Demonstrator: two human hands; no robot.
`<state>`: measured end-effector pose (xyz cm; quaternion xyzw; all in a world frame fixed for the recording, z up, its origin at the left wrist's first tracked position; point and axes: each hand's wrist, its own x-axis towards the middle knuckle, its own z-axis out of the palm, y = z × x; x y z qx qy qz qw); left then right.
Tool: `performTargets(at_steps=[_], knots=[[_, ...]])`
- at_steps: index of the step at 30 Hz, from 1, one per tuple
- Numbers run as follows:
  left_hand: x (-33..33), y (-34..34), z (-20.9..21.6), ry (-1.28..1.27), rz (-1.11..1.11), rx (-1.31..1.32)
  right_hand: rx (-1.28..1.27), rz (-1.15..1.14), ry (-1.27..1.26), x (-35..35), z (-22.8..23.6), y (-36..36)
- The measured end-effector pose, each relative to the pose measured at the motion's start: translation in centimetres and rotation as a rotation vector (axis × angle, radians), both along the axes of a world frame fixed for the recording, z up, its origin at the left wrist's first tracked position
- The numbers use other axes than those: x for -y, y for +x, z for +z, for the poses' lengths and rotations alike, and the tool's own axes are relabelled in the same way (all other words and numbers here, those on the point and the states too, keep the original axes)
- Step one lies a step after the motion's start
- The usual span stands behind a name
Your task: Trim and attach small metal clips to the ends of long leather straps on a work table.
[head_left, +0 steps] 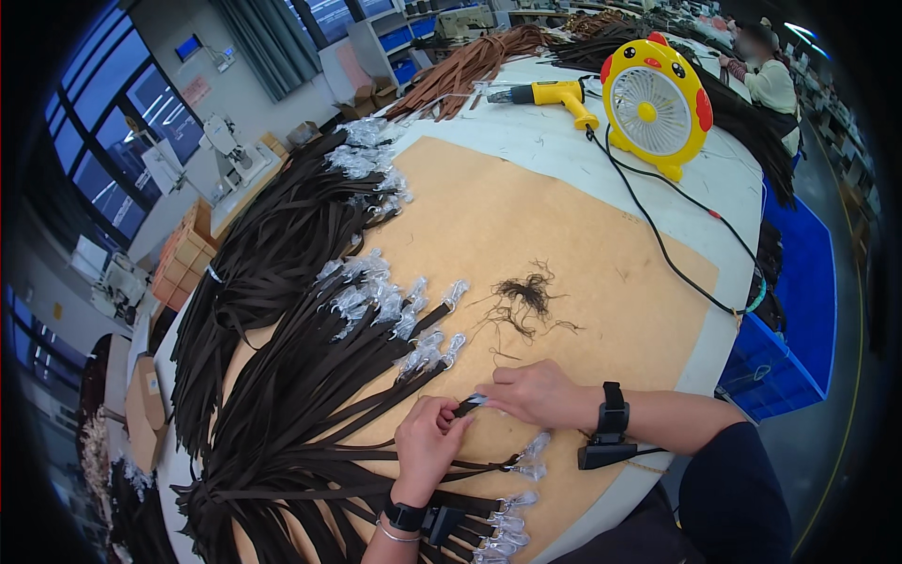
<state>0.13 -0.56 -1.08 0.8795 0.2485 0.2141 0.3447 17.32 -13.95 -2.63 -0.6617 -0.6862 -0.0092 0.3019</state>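
Over the tan sheet, my left hand (pixel 430 444) is closed, pinching a dark strap (pixel 463 409) near its end. Just to the right, the fingers of my right hand (pixel 534 393) close on the same strap's pale, shiny end (pixel 476 399), which looks wrapped in clear plastic. My fingers hide most of that end. Many more dark straps (pixel 310 376) fan out to the left, with plastic-wrapped metal clips (pixel 512 536) on their ends. Beyond my hands lies a small tangle of dark loose threads (pixel 528 293).
A yellow heat gun (pixel 554 93) and a yellow chick-shaped fan (pixel 650 108) stand at the far side, with a black cable (pixel 648 221) trailing right. A blue crate (pixel 780 367) is beside the table. Brown straps (pixel 479 66) lie at the back. Another person (pixel 772 89) is far right.
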Motion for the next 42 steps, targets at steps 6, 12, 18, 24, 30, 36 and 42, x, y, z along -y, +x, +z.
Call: performTargets(at_steps=[6,12,18,24,30,36,42], knots=[[0.1,0.1,-0.3,0.050,0.003,-0.037,0.026,0.019,-0.036,0.0,0.3,-0.2],[0.0,0.0,-0.5,0.011,0.018,-0.012,0.021,0.030,-0.020,-0.1,0.6,-0.2],[0.0,0.2,-0.6,-0.066,0.032,0.022,-0.013,0.026,-0.032,0.0,0.7,-0.4],[-0.1,0.2,-0.7,-0.097,0.034,0.029,0.011,-0.001,-0.046,-0.3,0.3,-0.6],[-0.2,0.2,-0.6,-0.097,0.030,0.017,0.031,0.018,-0.059,-0.4,0.5,-0.6],[-0.4,0.0,-0.8,-0.071,0.007,0.010,0.010,0.013,-0.042,-0.7,-0.1,-0.7],[-1.1,-0.8,1.3,0.021,-0.098,-0.110,-0.217,-0.152,-0.107,-1.2,-0.2,0.4]])
